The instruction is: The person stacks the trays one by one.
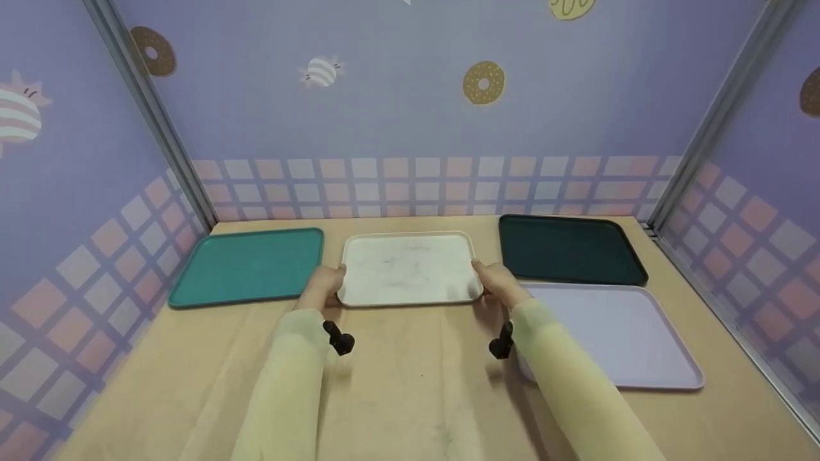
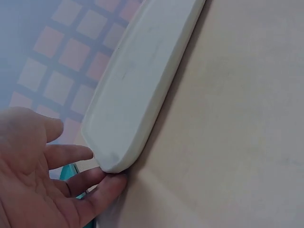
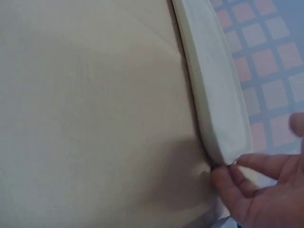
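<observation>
White rectangular tray (image 1: 410,270), lengthwise left to right, between left hand (image 1: 323,283) and right hand (image 1: 501,283), equally near both; spread fingers (image 2: 71,155) touching its short left and right ends.

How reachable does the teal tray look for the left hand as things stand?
Probably yes: the left hand is right beside the teal tray, with nothing visible blocking the way, though it touches the white tray.
</observation>
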Demonstrator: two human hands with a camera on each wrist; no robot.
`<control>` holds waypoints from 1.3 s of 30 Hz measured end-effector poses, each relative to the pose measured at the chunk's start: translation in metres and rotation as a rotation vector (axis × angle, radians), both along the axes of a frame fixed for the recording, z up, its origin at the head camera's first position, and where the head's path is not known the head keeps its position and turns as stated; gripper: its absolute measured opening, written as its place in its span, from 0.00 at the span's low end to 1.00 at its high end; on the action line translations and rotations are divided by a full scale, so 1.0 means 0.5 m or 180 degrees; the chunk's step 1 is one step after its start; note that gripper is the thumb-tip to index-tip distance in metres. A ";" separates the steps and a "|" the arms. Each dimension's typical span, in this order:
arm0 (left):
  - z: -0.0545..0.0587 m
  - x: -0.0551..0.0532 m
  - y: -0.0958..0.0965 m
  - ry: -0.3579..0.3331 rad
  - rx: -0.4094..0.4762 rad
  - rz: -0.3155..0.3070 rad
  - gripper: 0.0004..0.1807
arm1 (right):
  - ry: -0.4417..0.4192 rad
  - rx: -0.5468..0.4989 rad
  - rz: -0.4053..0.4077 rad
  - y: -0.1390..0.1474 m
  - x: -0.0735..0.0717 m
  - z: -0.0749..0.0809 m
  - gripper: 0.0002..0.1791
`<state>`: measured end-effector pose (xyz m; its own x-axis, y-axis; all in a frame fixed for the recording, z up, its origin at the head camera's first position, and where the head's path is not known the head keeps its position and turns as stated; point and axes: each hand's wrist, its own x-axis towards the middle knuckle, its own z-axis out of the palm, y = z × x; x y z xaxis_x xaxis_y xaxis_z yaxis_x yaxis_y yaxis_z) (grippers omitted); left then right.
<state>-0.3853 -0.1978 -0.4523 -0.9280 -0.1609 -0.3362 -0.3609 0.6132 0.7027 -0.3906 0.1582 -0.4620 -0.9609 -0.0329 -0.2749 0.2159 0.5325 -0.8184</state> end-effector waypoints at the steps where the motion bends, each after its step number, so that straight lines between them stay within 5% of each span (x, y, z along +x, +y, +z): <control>1: 0.000 0.000 0.000 -0.0013 0.0014 -0.0003 0.32 | 0.0017 0.0091 0.0044 0.000 0.001 0.003 0.34; 10: -0.025 -0.015 -0.011 -0.0136 0.0113 0.0120 0.30 | -0.0255 0.0243 0.0143 0.000 0.012 0.014 0.38; 18: -0.028 0.015 -0.016 -0.0081 0.0069 0.0172 0.28 | -0.0300 0.0251 -0.0020 -0.004 0.024 0.009 0.33; 25: -0.016 0.052 -0.020 0.0087 0.0016 0.0206 0.25 | -0.0074 0.0822 0.0110 -0.010 0.035 0.007 0.10; 28: -0.018 0.063 -0.026 0.0101 0.0029 0.0151 0.19 | -0.0041 0.0974 0.0221 -0.011 0.044 -0.003 0.12; 32: -0.023 0.076 -0.040 0.0013 0.0046 -0.0054 0.20 | -0.0100 0.0704 0.0260 -0.008 0.064 -0.016 0.10; 39: -0.027 0.105 -0.065 -0.0143 0.0455 -0.0139 0.31 | -0.0092 0.0277 0.0214 0.004 0.097 -0.021 0.26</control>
<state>-0.3329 -0.2302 -0.4659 -0.9165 -0.0681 -0.3941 -0.3690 0.5239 0.7677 -0.3423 0.1603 -0.4723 -0.9490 -0.0719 -0.3071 0.2001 0.6154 -0.7624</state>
